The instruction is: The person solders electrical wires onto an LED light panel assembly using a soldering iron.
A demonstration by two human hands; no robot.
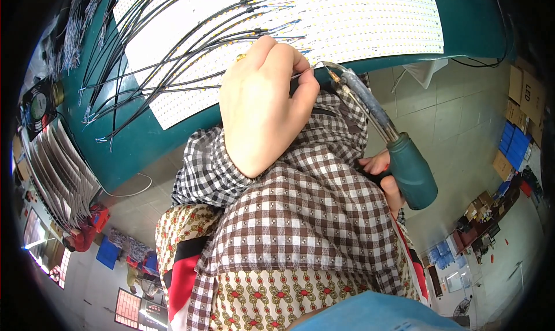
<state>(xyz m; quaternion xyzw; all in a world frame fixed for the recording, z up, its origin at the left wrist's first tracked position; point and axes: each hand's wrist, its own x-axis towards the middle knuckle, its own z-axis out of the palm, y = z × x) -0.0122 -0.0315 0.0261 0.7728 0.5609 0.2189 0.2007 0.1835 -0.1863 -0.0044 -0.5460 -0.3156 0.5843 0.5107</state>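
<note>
My left hand [260,103] reaches over the near edge of a large white circuit-board sheet [370,22] dotted with rows of small yellow components. Its thumb and forefinger pinch a thin cable close to the edge. In my right hand [381,168] is a soldering iron [411,175] with a green handle, partly hiding the fingers. The iron's bent metal tip meets or nearly meets the wire end beside my left fingertips; contact is too small to tell. Several black cables [191,35] with bare, coloured wire ends fan across the sheet, to the left of and beneath my left hand.
The sheet lies on a green tabletop [124,166]. More cable bundles [78,33] hang at the far left, above a stack of white panels [58,163]. Cardboard boxes [523,94] and blue bins [511,146] line the right side. A person in red [84,235] is at lower left.
</note>
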